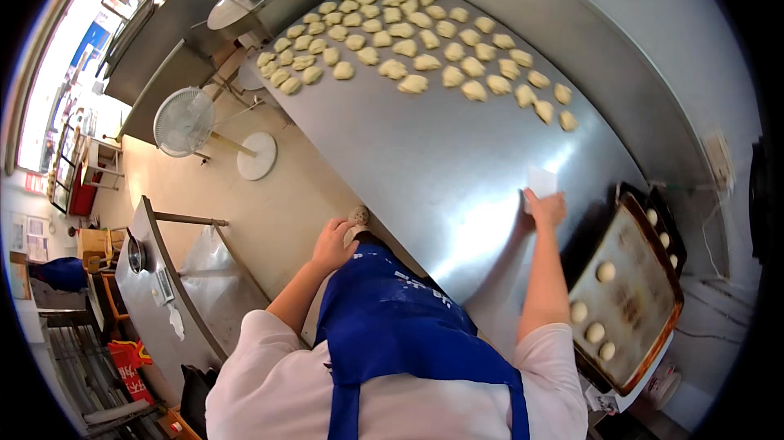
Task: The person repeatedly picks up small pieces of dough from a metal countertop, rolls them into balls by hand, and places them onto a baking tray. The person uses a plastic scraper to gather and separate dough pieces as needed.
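My right hand [547,207] grips a flat white dough scraper [542,180] and holds it down at the steel worktop [400,146]. Resting against the side of my blue apron [392,301], my left hand [333,246] holds nothing, its fingers loosely apart. Many lumps of pale dough [404,47] lie spread over the far part of the worktop, well beyond both hands. To the right of my right forearm is a browned baking tray [633,293] with several round dough balls [594,331] on it.
Another dark tray [671,228] with dough balls sits partly under the first, by the wall. A white fan [184,122] stands on the floor at left. A steel side table [151,293] holding a bowl [136,254] is behind my left arm. Raised steel panels edge the worktop's far right side.
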A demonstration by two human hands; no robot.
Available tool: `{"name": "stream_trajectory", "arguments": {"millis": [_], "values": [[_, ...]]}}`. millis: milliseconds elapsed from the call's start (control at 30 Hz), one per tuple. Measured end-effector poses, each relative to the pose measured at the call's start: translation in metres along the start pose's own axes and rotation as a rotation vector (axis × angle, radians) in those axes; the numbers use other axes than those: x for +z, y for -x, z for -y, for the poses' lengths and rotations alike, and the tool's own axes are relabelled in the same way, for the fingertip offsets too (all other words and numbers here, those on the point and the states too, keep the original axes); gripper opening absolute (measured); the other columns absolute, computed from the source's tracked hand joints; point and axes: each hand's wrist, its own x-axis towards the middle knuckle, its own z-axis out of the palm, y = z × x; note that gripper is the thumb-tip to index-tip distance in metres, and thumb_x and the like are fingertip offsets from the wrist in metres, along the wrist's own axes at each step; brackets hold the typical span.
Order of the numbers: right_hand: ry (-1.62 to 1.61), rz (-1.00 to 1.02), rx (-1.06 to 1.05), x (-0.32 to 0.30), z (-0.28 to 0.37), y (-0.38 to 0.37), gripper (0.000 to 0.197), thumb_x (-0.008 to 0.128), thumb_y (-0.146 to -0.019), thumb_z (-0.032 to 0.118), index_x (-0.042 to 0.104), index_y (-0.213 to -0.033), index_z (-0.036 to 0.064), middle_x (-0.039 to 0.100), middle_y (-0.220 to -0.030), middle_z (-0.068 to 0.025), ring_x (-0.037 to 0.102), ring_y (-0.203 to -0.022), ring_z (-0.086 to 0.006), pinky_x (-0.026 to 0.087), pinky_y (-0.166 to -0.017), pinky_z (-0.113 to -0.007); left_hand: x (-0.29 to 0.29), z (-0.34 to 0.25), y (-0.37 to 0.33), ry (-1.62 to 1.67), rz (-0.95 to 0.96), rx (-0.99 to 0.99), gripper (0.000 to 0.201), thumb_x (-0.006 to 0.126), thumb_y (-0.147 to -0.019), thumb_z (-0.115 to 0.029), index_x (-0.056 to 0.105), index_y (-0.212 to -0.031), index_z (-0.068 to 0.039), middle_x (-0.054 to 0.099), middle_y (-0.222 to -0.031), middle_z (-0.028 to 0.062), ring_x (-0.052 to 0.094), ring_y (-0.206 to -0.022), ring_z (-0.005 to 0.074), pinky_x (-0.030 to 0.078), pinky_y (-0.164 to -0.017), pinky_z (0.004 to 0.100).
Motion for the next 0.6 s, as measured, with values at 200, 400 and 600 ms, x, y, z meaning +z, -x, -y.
{"name": "stream_trajectory", "arguments": {"millis": [200,400,600], "values": [[-0.272,0.270,-0.135,0.020,0.049,-0.003,0.063,0.092,-0.074,0.032,0.069,-0.117,-0.0071,0.077,-0.106,-0.0185,0.076,-0.091,-0.0303,0.061,-0.080,-0.041,-0.055,0.146,-0.099,0.053,-0.034,-0.048,0.054,0.079,-0.083,-0.015,0.062,-0.133,-0.007,0.060,-0.134,0.0188,0.058,-0.125,0.0408,0.050,-0.105,0.0473],[-0.685,0.873,0.134,0.101,0.261,0.149,0.034,0.071,-0.092,0.017,0.073,-0.119,-0.0037,0.077,-0.103,-0.0111,0.075,-0.089,-0.0194,0.060,-0.075,-0.035,-0.123,0.261,-0.219,0.060,-0.095,-0.058,0.058,0.079,-0.082,-0.011,0.058,-0.136,-0.007,0.060,-0.133,0.0200,0.058,-0.124,0.0409,0.051,-0.103,0.0483],[-0.594,0.579,-0.327,0.191,0.466,0.235,0.029,0.060,-0.087,0.018,0.070,-0.092,-0.0097,0.073,-0.088,-0.0288,0.073,-0.086,-0.0432,0.056,-0.077,-0.049,-0.176,0.284,-0.312,0.141,-0.193,0.076,0.045,0.077,-0.085,-0.011,0.064,-0.128,-0.006,0.065,-0.128,0.0176,0.063,-0.116,0.0377,0.052,-0.099,0.0459]]}}
